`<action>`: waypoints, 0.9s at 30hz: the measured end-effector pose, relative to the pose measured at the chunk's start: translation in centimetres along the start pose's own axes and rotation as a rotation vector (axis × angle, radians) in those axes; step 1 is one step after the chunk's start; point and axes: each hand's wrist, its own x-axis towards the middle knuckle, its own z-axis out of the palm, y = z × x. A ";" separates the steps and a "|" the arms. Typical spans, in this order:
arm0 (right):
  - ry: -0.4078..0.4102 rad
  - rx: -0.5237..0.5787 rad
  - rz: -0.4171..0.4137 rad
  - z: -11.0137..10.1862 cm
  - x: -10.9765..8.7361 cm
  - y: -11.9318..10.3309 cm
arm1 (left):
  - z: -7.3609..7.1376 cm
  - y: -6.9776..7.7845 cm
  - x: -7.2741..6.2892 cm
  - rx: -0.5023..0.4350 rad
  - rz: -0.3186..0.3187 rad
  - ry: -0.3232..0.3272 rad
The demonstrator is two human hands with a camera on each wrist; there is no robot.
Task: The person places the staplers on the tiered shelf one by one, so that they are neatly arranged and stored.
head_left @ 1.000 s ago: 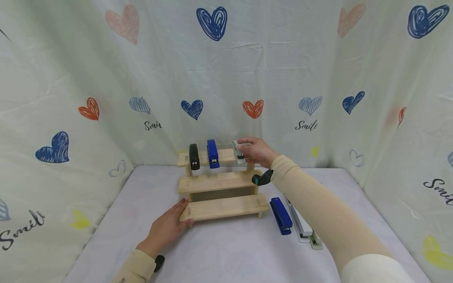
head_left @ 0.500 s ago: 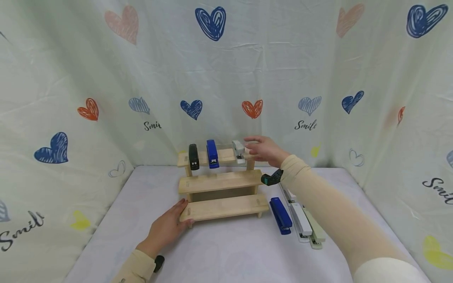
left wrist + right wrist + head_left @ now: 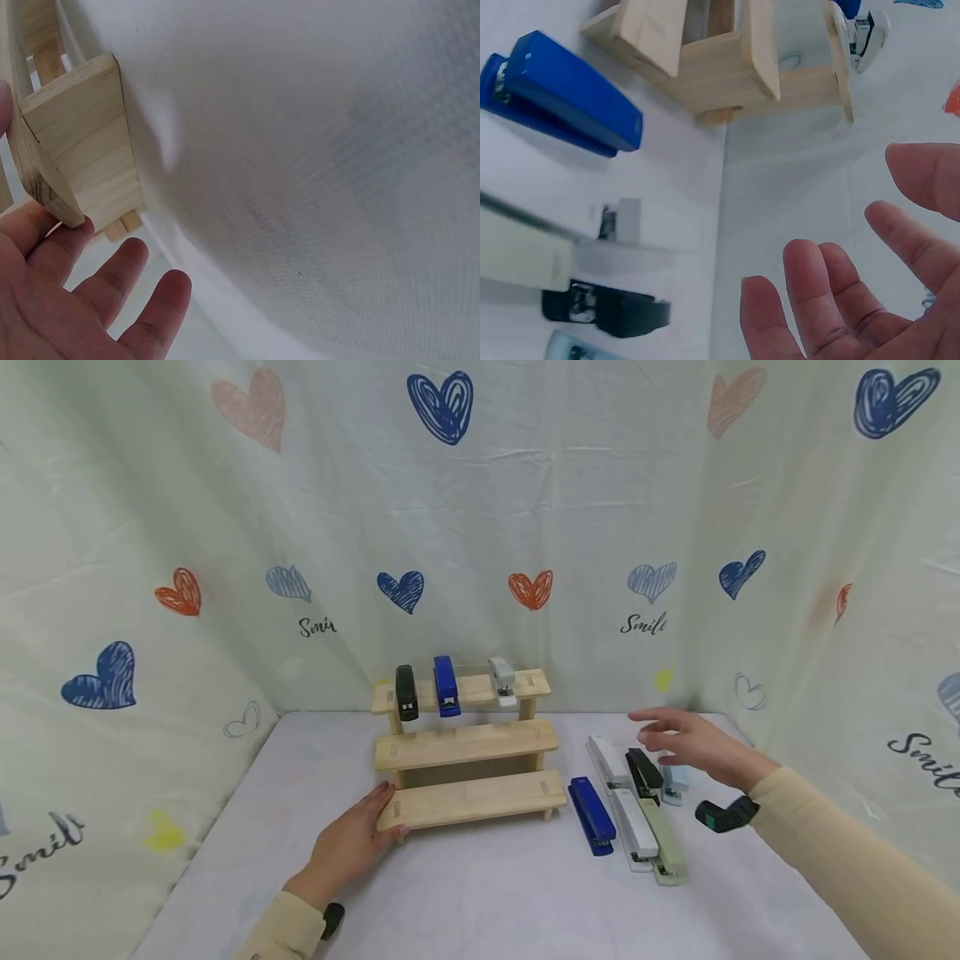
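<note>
A three-tier wooden shelf [image 3: 468,746] stands at the middle of the table. My left hand [image 3: 348,843] holds the left end of its lowest board, thumb at the front corner and fingers along the end. In the left wrist view, fingertips [image 3: 75,229] touch the board's edge. On the top board sit a black stapler [image 3: 406,693], a blue stapler [image 3: 446,687] and a white stapler [image 3: 502,682]. My right hand [image 3: 693,745] holds nothing, its fingers spread, above a dark stapler [image 3: 643,774] and a light blue stapler [image 3: 674,785], which it partly covers.
Right of the shelf, another blue stapler [image 3: 592,816] lies on the white-covered table [image 3: 480,902]. Beside it are two white staplers, a rear one [image 3: 609,760] and a front one [image 3: 633,825], and a pale green stapler [image 3: 664,843]. A heart-printed curtain [image 3: 480,527] encloses the table.
My right hand has let go of the white stapler on the top board and moved right, over the staplers on the table. My left hand has stayed on the shelf.
</note>
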 end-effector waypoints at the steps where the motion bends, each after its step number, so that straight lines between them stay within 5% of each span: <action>1: 0.002 0.000 0.008 -0.1 -0.8 0.9 | 0.0 0.0 0.0 0.000 0.000 0.000; 11: 0.045 0.035 0.132 0.9 -5.3 7.7 | -0.1 0.2 -0.1 -0.005 -0.011 -0.010; 27: 0.090 0.016 0.234 3.9 -6.2 10.4 | 0.0 0.0 -0.1 -0.003 0.000 0.000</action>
